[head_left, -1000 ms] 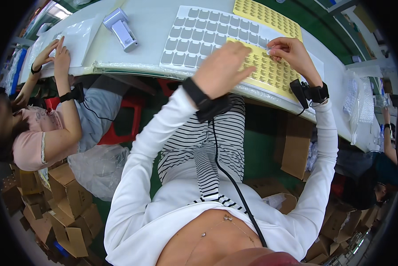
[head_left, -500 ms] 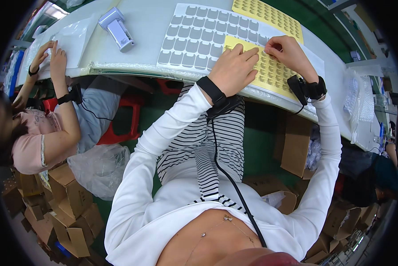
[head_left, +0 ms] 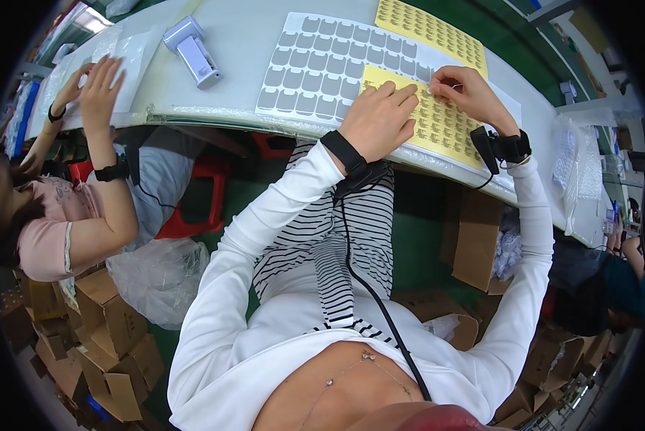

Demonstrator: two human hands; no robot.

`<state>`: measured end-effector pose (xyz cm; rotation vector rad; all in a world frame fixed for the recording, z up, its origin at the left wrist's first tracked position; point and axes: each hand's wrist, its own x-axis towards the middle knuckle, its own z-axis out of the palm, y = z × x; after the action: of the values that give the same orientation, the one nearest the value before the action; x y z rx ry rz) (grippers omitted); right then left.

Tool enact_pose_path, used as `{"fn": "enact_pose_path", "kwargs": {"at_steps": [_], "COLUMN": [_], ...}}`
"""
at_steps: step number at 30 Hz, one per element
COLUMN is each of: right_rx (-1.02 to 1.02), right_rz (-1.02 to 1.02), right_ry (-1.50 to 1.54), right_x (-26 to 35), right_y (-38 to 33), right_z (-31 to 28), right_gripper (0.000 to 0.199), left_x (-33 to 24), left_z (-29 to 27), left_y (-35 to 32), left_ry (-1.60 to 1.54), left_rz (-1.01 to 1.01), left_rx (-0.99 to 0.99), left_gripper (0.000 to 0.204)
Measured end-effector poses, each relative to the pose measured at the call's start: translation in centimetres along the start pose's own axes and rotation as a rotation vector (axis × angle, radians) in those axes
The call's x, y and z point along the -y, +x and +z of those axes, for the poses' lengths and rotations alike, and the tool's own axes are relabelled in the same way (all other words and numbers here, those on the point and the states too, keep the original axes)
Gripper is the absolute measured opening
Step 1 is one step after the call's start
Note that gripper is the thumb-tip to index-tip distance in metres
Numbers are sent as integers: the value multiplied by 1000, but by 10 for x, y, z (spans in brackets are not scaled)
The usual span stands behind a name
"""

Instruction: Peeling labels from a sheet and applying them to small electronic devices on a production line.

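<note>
A yellow sheet of small dark-printed stickers (head_left: 444, 133) lies on a white sheet with rows of grey rounded labels (head_left: 315, 61). My left hand (head_left: 380, 122) rests on the yellow sheet's left part, fingers stretched out and pressing on it. Above the same sheet's upper edge, my right hand (head_left: 473, 93) is closed with thumb and forefinger pinched together. A tiny pale bit shows at those fingertips, too small to name. Both of my wrists wear black straps with small devices.
Another yellow sticker sheet (head_left: 437, 32) lies at the back. A white and lilac handheld device (head_left: 191, 54) stands left on the table (head_left: 236, 43). At far left a co-worker's hands (head_left: 96, 86) handle clear plastic. Cardboard boxes (head_left: 480, 233) and a red stool (head_left: 211, 194) are below.
My right hand has shifted slightly, its fingers still pinched at the yellow sheet's upper edge. My left hand stays on the sheet. The co-worker's hands have moved, with fingers more spread.
</note>
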<state>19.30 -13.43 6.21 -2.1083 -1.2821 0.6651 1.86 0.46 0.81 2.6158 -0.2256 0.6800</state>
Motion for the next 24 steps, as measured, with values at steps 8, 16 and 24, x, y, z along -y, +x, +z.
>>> {"fn": "enact_pose_path", "kwargs": {"at_steps": [8,16,24], "right_rx": [-98,56,-241], "right_rz": [-117,-41,-125], "right_ry": [-380,-90,213], "right_x": [9,-2,16], "right_y": [4,-5,37], "right_z": [10,-8,-42], "right_gripper": [7,10,39], "left_x": [-1,-2,-2], "left_z": [-1,1,-1], "left_y": [0,1,0], "left_ry": [-9,-21,-27], "left_rz": [-2,-18,-42], "left_rx": [-26,-22,-33], "left_gripper": [32,32,35]}}
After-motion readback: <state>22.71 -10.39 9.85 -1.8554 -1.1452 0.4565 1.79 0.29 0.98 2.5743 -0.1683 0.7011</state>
